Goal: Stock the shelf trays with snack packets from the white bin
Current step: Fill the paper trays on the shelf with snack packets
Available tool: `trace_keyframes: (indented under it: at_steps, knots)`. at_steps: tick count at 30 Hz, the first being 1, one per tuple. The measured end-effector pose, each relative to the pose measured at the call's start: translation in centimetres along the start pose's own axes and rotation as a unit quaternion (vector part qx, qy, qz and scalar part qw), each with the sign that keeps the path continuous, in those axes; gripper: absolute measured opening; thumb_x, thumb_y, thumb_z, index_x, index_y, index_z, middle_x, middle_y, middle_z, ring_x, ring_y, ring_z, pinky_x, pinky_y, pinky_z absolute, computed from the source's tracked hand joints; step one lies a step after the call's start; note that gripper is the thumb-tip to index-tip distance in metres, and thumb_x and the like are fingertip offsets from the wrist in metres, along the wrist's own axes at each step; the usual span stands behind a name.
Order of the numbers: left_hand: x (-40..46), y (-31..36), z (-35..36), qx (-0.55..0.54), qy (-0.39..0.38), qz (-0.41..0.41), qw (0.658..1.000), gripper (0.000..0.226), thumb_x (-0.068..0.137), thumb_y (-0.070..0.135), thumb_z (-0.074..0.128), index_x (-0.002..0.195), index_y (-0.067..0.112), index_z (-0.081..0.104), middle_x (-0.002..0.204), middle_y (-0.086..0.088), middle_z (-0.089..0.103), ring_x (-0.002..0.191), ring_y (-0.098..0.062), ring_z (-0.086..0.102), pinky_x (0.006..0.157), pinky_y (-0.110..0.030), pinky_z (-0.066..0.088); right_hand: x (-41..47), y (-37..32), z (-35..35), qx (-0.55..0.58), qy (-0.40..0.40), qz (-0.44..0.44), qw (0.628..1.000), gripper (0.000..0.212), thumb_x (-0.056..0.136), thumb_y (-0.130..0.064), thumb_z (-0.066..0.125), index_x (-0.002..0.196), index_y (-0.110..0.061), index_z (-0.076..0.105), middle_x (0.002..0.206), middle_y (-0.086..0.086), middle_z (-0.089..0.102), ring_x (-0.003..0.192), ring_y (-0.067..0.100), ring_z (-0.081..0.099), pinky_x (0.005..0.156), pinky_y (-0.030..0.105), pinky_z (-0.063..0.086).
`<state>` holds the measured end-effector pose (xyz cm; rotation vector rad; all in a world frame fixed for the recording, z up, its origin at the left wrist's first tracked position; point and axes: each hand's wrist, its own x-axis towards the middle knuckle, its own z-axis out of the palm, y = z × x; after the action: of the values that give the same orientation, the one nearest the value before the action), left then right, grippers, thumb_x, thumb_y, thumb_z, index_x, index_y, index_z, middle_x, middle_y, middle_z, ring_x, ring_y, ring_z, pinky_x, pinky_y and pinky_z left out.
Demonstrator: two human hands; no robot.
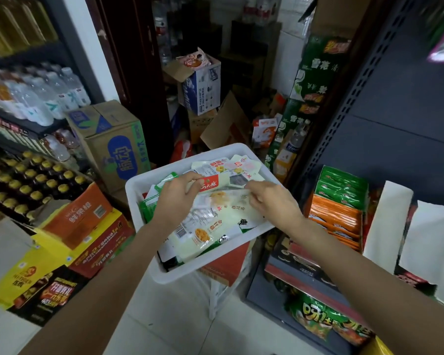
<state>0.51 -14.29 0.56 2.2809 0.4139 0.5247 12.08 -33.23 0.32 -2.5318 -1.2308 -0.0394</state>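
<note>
Left hand [175, 193]: fingers pinched a pale snack packet [210, 201] in the white bin [139, 183].
Right hand [269, 201]: fingers gripped the same packet's other edge.

Pretty cluttered aisle here: water bottles [49, 96] on the left shelves, yellow-capped bottles [23, 183] below them, an orange carton [80, 216] on the floor, and green drink cases [310, 80] stacked behind.

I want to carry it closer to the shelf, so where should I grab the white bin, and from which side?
Grip the white bin by its rolled rim on its two opposite long sides, coming from above. It looks tilted and heaped with snack packets, so one hand alone would likely tip it.
</note>
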Motion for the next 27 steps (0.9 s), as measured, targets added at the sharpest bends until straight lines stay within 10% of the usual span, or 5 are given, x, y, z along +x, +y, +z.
trace_keyframes:
  at_steps: [9, 13, 19, 27]
  knots:
    - [1.7, 3.0, -0.1, -0.223, 0.035, -0.077, 0.971, 0.011, 0.092, 0.022, 0.06, 0.086, 0.015, 0.067, 0.09, -0.007, 0.07, 0.086, -0.019, 0.067, 0.081, -0.04, 0.055, -0.2, 0.0, -4.3, 0.374, 0.173, 0.191, 0.891, 0.023, 0.072, -0.016, 0.081, 0.084, -0.02, 0.062, 0.073, -0.012, 0.065, 0.06, -0.003, 0.06, 0.056, 0.018, 0.049]
    - [1.9, 5.8, 1.0, -0.202, 0.007, -0.041, 0.978, 0.014, 0.091, 0.023, 0.06, 0.082, 0.017, 0.068, 0.086, -0.004, 0.07, 0.082, -0.019, 0.068, 0.078, -0.041, 0.056, -1.4, 0.5, -5.6, 0.338, 0.171, 0.164, 0.911, 0.017, 0.072, -0.017, 0.081, 0.08, -0.017, 0.067, 0.08, -0.002, 0.067, 0.073, 0.012, 0.063, 0.067, 0.032, 0.053]
    - [2.2, 11.9, 3.6, -0.133, -0.035, 0.094, 0.986, 0.028, 0.092, 0.026, 0.059, 0.064, 0.026, 0.061, 0.062, 0.01, 0.062, 0.062, -0.003, 0.057, 0.059, -0.028, 0.042, -4.0, 2.6, -8.7, 0.252, 0.237, 0.101, 0.933, 0.013, 0.074, -0.014, 0.079, 0.075, -0.007, 0.068, 0.102, -0.007, 0.051, 0.09, -0.007, 0.05, 0.075, 0.007, 0.04]
    - [0.5, 20.2, 12.4, -0.208, -0.188, 0.068, 0.957, 0.008, 0.084, 0.031, 0.068, 0.09, 0.028, 0.063, 0.087, 0.01, 0.07, 0.08, -0.004, 0.067, 0.07, -0.027, 0.052, -12.1, 10.3, -13.7, 0.288, 0.255, 0.184, 0.904, 0.034, 0.075, -0.014, 0.078, 0.075, -0.019, 0.044, 0.07, -0.007, 0.061, 0.061, 0.006, 0.054, 0.056, 0.025, 0.044]
